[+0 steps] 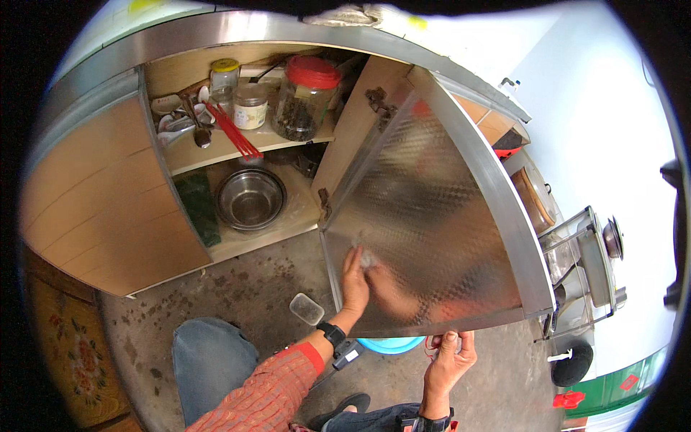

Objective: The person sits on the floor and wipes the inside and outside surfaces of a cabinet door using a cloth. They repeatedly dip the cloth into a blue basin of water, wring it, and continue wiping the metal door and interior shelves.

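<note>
My left hand (356, 281) presses a pale, crumpled wad (368, 260) against the lower inner face of the open cabinet door (432, 216), which has a shiny, textured metallic lining. The arm and the wad are reflected in it. My right hand (451, 353) grips the bottom edge of the door, with thumb and fingers closed around it; something thin and red shows beside the fingers. Behind the door's lower edge, a blue basin (391, 345) is partly hidden.
On the cabinet shelf (216, 156) are a red-lidded jar (305, 100), a yellow-lidded jar (224, 78), red chopsticks (232, 129) and spoons. A steel bowl (251, 198) sits below. A clear plastic container (306, 309) lies on the floor. A metal rack (577, 275) stands at the right.
</note>
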Motion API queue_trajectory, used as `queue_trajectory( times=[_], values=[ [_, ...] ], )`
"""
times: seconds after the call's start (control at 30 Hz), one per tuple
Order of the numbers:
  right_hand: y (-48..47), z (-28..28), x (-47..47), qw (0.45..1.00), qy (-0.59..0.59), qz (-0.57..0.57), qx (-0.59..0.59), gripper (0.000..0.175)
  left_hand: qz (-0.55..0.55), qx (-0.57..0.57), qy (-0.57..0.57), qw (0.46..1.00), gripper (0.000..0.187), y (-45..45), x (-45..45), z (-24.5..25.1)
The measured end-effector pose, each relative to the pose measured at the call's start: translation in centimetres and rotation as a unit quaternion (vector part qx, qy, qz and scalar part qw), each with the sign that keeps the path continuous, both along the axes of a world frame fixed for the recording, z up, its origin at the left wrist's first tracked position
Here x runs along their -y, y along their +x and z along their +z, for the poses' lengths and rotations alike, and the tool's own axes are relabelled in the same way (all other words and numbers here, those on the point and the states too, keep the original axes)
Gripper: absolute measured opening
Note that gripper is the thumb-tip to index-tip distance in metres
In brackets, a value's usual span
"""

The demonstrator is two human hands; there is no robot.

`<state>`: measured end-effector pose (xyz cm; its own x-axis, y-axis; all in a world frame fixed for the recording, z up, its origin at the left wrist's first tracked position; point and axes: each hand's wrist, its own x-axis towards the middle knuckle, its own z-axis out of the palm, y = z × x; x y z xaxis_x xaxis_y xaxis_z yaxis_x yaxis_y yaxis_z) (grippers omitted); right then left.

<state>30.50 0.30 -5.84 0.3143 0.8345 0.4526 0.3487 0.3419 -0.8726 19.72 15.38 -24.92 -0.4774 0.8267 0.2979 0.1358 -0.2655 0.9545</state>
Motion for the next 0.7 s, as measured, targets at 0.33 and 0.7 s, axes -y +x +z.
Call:
queue_trajectory(
  times=[0.33, 0.7],
  values=[
    [-0.3, -0.3, 0.0, 1.0, -0.002, -0.015, -0.014, 0.024, -0.022, -0.005, 0.025, 0.999, 0.055, -0.5, -0.6, 2.8],
    [-0.5, -0.4, 0.2, 0.999, -0.012, -0.027, -0.024, 0.029, -0.004, -0.013, -0.047, 0.999, 0.057, -3.3, -6.2, -3.7]
  ],
)
